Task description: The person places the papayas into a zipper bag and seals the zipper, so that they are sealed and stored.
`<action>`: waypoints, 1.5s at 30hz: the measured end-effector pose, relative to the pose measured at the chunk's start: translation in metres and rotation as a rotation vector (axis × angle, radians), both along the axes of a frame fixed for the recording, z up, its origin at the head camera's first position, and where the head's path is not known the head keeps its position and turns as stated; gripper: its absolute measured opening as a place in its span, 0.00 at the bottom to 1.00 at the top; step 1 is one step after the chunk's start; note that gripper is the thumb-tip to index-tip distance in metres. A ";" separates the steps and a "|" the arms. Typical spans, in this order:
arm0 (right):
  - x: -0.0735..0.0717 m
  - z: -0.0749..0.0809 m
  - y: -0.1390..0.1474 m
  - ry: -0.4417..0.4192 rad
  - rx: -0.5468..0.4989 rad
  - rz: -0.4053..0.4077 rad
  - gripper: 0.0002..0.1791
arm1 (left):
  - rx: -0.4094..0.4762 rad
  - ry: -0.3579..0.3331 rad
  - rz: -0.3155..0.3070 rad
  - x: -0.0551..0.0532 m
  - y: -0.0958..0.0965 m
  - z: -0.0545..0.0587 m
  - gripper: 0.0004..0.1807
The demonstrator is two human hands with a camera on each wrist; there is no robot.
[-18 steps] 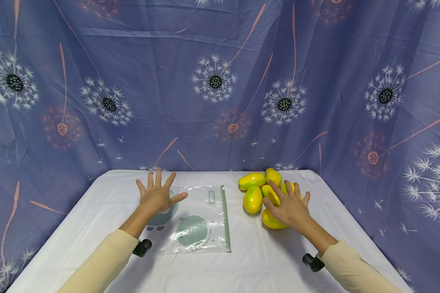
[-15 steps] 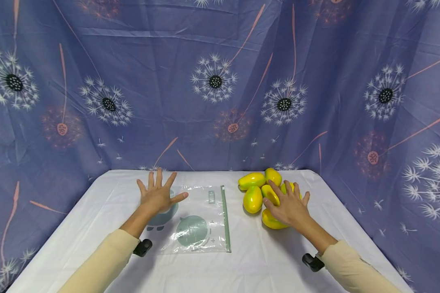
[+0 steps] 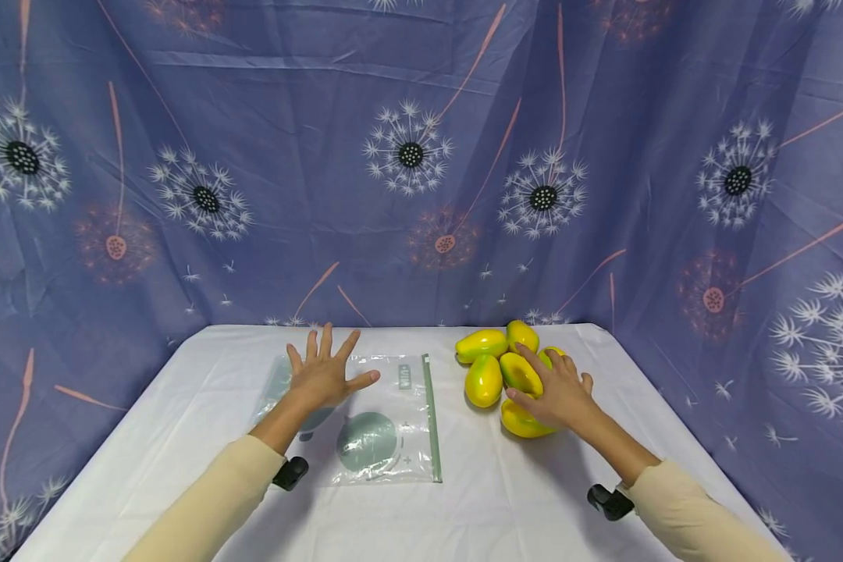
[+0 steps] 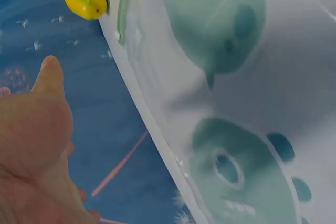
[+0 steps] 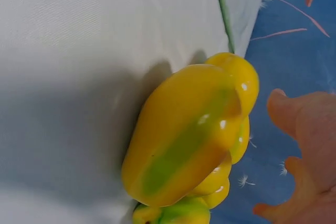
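A clear zip bag with green printed shapes lies flat on the table, its green zip strip along the right side. My left hand hovers over the bag's far left part, fingers spread, holding nothing. To the right of the bag is a cluster of several glossy yellow, green-streaked fruits, mango- or papaya-like, among them one at the left front and a near one. Above the cluster's right side is my right hand, fingers apart and slightly bent, partly hiding the fruits. The right wrist view shows a gap between thumb and fruit.
A white cloth covers the table. Behind it and at both sides hangs a blue curtain with dandelion prints. A dark wrist camera sits under each cuff.
My left hand has shifted right over the bag. My right hand's fingers have drawn in and bent a little over the fruits. The bag and fruits lie as before.
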State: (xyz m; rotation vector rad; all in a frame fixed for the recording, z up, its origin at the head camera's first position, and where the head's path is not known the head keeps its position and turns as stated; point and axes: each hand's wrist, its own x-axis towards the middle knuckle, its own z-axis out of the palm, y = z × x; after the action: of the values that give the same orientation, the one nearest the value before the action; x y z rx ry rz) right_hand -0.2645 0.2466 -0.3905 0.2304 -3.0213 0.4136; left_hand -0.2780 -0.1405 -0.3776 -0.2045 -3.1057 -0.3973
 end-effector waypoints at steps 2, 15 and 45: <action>0.000 0.002 0.002 -0.008 -0.015 0.014 0.48 | 0.014 -0.002 -0.014 0.000 0.007 0.000 0.50; 0.000 0.016 0.018 -0.086 -0.174 0.130 0.56 | 0.108 -0.031 -0.104 -0.006 0.057 -0.013 0.48; 0.001 -0.005 0.066 -0.324 -0.415 0.113 0.40 | 0.114 -0.218 -0.136 -0.003 0.115 -0.065 0.42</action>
State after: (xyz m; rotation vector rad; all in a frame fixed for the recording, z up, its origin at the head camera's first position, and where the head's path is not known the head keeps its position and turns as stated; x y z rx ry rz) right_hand -0.2635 0.3124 -0.3958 0.3295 -3.1333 1.1737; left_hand -0.2809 -0.0255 -0.4423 -0.3986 -3.2777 -0.6385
